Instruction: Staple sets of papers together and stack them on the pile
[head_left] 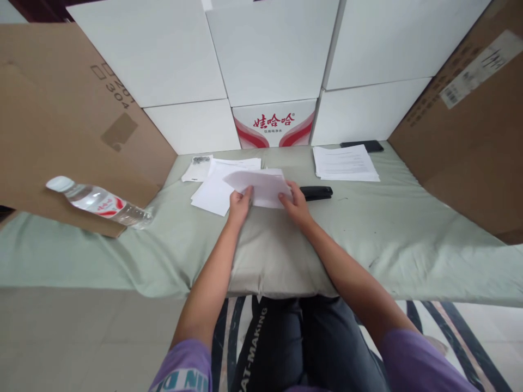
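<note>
Both of my hands hold a small bundle of white paper sheets just above the green cloth-covered table. My left hand grips the bundle's left edge and my right hand grips its right lower edge. Under and left of the bundle lies a loose pile of white sheets. A black stapler lies on the cloth just right of my right hand.
A printed paper stack and a dark phone lie at the back right. A small packet sits back left. A plastic water bottle lies on its side at the left. White boxes and cardboard panels wall the table.
</note>
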The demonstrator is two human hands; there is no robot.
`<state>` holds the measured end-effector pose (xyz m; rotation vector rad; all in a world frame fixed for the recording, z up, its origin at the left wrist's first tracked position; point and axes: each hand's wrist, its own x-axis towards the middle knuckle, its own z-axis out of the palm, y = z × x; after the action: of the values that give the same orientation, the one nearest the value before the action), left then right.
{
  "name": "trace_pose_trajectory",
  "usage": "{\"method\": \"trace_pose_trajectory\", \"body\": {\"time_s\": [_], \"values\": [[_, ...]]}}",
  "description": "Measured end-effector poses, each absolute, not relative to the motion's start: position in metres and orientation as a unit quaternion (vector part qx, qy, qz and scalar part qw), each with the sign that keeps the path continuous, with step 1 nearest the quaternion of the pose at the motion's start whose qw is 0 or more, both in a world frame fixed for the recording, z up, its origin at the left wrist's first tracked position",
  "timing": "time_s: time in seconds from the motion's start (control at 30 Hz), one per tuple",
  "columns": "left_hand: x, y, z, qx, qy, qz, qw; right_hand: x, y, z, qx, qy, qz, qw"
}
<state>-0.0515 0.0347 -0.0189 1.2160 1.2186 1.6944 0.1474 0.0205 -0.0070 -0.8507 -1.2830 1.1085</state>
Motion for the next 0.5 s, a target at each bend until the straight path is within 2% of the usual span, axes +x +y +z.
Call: {"method": "trace_pose_trajectory", "body": {"time_s": [0.2,0.3,0.4,0.5], "values": [[-0.042,0.030,-0.004,0.375,0.363,0.712,0.470,0.144,0.036,-0.015,-0.371,-0.505,0.537,0.565],[-0.051,0.028,0.001,0.375,0.334,0.724,0.472,0.155,0.033,-0.004,-0.411,-0.570,0.445,0.555],[-0.071,0.030,0.000,0.408,0.360,0.721,0.429,0.180,0.025,0.013,-0.458,-0.668,0.318,0.493],[-0.080,0.029,-0.007,0.476,0.439,0.604,0.464,0.206,0.017,0.020,-0.454,-0.742,0.259,0.419]]}}
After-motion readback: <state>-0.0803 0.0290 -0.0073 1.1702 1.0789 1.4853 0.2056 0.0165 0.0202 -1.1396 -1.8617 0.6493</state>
